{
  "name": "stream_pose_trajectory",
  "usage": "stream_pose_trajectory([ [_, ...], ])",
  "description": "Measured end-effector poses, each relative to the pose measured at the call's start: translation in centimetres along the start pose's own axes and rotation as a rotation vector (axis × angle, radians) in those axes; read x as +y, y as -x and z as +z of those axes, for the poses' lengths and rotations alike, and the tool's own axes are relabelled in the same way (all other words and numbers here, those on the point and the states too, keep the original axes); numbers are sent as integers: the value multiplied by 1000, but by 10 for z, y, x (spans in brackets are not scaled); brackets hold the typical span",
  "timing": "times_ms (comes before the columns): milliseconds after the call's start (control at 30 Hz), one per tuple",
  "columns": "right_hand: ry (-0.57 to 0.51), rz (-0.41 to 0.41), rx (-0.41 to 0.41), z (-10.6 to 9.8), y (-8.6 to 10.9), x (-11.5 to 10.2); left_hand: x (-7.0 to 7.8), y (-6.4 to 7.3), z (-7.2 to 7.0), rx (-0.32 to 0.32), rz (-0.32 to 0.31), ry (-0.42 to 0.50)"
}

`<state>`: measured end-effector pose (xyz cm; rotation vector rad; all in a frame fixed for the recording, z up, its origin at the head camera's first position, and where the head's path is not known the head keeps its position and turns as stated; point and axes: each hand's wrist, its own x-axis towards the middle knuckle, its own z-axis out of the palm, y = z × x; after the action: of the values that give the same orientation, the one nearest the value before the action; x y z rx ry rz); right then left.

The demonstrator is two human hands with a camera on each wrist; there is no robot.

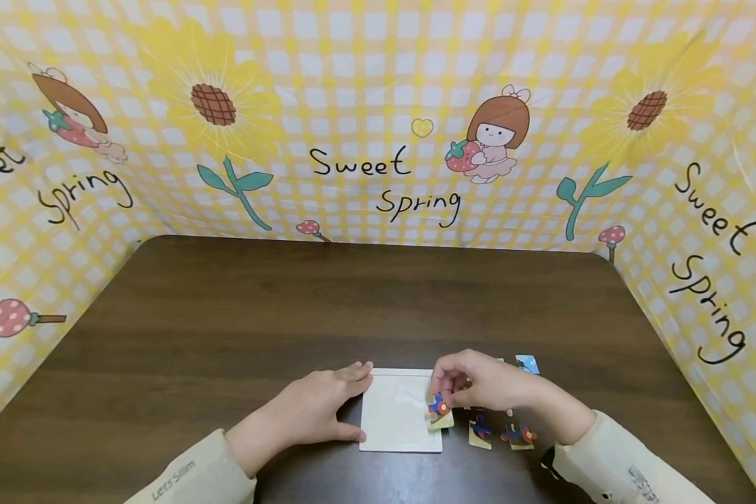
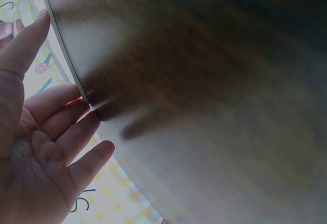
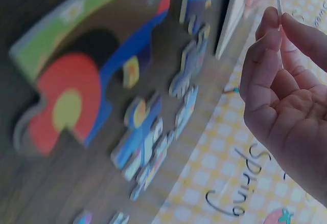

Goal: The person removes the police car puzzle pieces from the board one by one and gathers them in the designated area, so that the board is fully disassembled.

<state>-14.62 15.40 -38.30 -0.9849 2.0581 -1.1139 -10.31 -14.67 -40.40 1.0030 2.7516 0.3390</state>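
A white puzzle board (image 1: 395,413) with a raised rim lies flat near the table's front edge. My left hand (image 1: 311,408) rests at its left side, fingers extended, with thumb and fingertips touching that edge; the left wrist view shows the same hand (image 2: 48,147) against the board's edge. Above the board's right side, my right hand (image 1: 488,381) pinches a colourful puzzle piece (image 1: 440,411) between thumb and fingers. In the right wrist view the pinched piece appears edge-on, so its picture is hidden there, while the right hand (image 3: 286,86) has its fingers curled.
Right of the board lie loose puzzle pieces, among them a blue-and-yellow one (image 1: 480,432), one with a red round shape (image 1: 520,436) and a light blue one (image 1: 527,363). My right hand hides some others. A yellow checked cloth (image 1: 353,84) surrounds the dark wooden table (image 1: 277,301).
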Motion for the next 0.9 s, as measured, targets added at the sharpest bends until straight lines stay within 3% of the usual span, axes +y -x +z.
stream_pose_trajectory([
  [367,-19,2,114,-21,38,10,2,0,-3,-4,-4,-6],
  [900,-87,19,190,-39,98,35,1,-1,-3,5,22,-24],
])
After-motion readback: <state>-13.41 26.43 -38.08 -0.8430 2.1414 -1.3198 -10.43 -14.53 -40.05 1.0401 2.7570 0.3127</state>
